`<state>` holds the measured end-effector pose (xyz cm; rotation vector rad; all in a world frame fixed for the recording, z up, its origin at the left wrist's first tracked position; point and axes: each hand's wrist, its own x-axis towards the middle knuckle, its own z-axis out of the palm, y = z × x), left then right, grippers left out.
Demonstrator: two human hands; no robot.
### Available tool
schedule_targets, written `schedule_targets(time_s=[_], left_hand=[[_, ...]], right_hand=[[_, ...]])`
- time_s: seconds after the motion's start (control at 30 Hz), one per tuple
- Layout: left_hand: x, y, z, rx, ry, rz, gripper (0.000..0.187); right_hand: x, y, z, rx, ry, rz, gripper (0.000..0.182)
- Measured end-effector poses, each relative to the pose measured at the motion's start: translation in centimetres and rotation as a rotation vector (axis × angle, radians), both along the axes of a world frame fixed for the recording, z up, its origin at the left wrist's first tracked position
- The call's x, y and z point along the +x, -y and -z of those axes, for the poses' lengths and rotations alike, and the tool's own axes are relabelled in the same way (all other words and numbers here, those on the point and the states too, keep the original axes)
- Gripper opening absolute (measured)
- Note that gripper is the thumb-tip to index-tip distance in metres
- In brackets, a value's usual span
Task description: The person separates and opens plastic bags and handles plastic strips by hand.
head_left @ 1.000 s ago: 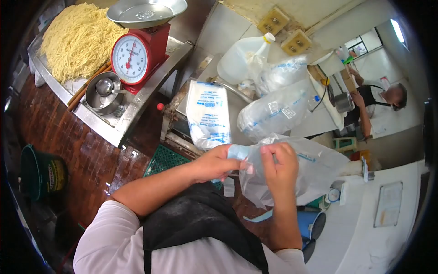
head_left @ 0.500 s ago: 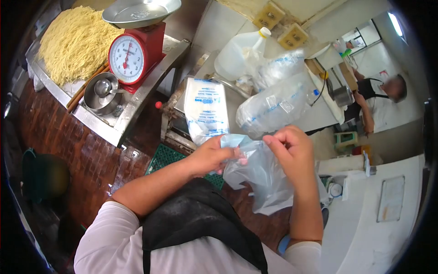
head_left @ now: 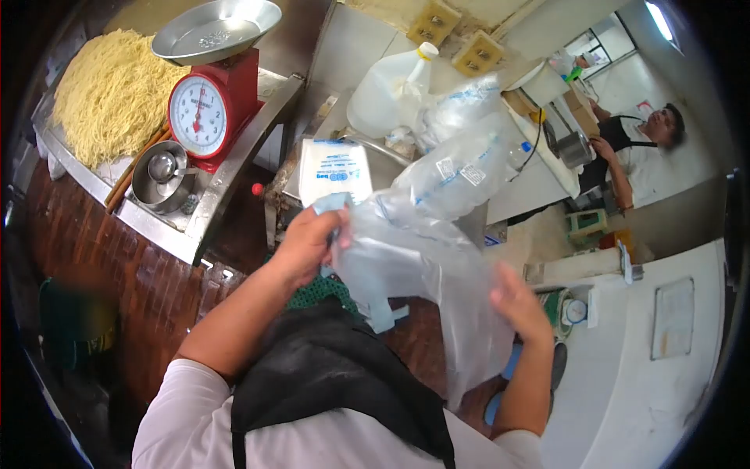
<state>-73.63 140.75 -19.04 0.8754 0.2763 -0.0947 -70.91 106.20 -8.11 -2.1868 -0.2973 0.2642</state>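
Observation:
My left hand (head_left: 314, 238) is closed on the upper edge of a clear plastic bag (head_left: 437, 270), which hangs spread out in front of my apron. At the bag's right side is my right hand (head_left: 519, 305), blurred, its fingers apart; whether it touches the plastic is unclear. Just beyond my left hand lies a white pack with blue print (head_left: 336, 172). Larger clear bags with blue print (head_left: 457, 176) lie behind the held bag.
Yellow noodles (head_left: 113, 94) are heaped on a metal table at left, beside a red scale (head_left: 201, 113) and a metal bowl with a ladle (head_left: 162, 178). A plastic jug (head_left: 391, 90) stands by the wall. Another person (head_left: 637, 141) is at the right.
The bag has opened out wider and hangs lower. My left hand has moved left and up; my right hand has let go of the bag's edge and moved down with fingers spread.

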Motion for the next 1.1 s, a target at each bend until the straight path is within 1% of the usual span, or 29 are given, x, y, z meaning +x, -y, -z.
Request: schedule_targets(time_s=[0.03, 0.07, 0.1, 0.13, 0.2, 0.23, 0.3, 0.37, 0.4, 0.5, 0.53, 0.6, 0.63, 0.7, 0.77, 0.87, 1.0, 1.07, 1.1], left_hand=[[0.2, -0.4, 0.0, 0.011, -0.033, -0.065, 0.025], [0.2, -0.6, 0.1, 0.023, -0.069, -0.122, 0.024], [0.0, -1.1, 0.7, 0.039, -0.085, -0.129, 0.024], [-0.2, -1.9, 1.5, 0.056, -0.097, -0.127, 0.025], [-0.1, -2.9, 2.4, 0.094, -0.102, -0.127, 0.027], [-0.3, -3.1, 2.5, 0.113, -0.093, -0.14, 0.029], [-0.7, -4.2, 3.0, 0.126, -0.059, -0.074, 0.032], [-1.4, -4.6, 3.1, 0.178, -0.064, -0.094, 0.035], [-1.6, -5.2, 3.5, 0.165, -0.021, -0.041, 0.033], [-2.3, -6.0, 3.9, 0.132, -0.007, 0.012, 0.029], [-2.3, -6.4, 4.1, 0.141, 0.013, 0.051, 0.027], [-2.6, -6.5, 4.0, 0.131, 0.026, 0.032, 0.03], [-2.8, -6.6, 4.0, 0.126, 0.03, 0.023, 0.031], [-3.1, -6.9, 4.3, 0.108, 0.023, 0.008, 0.027], [-3.4, -7.2, 4.7, 0.089, 0.012, -0.002, 0.022], [-3.8, -7.6, 5.4, 0.036, 0.016, 0.009, 0.021], [-4.2, -8.0, 6.2, 0.039, -0.047, -0.022, 0.021], [-4.1, -8.2, 6.9, 0.06, -0.092, -0.049, 0.023], [-4.1, -8.1, 7.0, 0.028, -0.082, -0.036, 0.023]], right_hand=[[-1.3, 0.8, 0.6, 0.037, -0.214, 0.002, 0.043], [-2.1, 1.8, 2.1, 0.114, -0.445, 0.056, 0.043], [-2.9, 2.6, 3.0, 0.196, -0.674, 0.117, 0.043], [-3.4, 2.1, 2.6, 0.358, -0.608, 0.253, 0.04], [-2.6, 2.4, 3.1, 0.328, -0.418, 0.265, 0.031], [-2.5, 2.0, 2.4, 0.599, -0.44, 0.26, 0.034], [-2.8, -0.1, -0.1, 0.664, -0.356, 0.42, 0.025], [-2.3, 2.3, 0.6, 0.601, -0.422, 0.253, 0.018], [-2.4, 1.4, -0.5, 0.601, -0.36, 0.193, 0.017], [-1.6, 1.4, -0.4, 0.606, -0.319, 0.252, 0.012], [-1.4, 1.3, -0.5, 0.594, -0.302, 0.238, 0.015], [-1.2, 1.1, -0.6, 0.569, -0.273, 0.212, 0.021], [-1.1, 0.8, -0.7, 0.567, -0.255, 0.191, 0.02], [-1.0, 0.4, -0.9, 0.563, -0.222, 0.154, 0.016], [-0.9, -0.2, -1.1, 0.567, -0.236, 0.126, 0.018], [-0.8, -1.1, -1.8, 0.593, -0.274, 0.105, 0.021], [-0.6, -1.7, -2.0, 0.592, -0.287, 0.137, 0.023], [-0.5, -2.1, -2.1, 0.585, -0.282, 0.118, 0.022], [-0.5, -2.4, -2.2, 0.581, -0.281, 0.108, 0.021]])
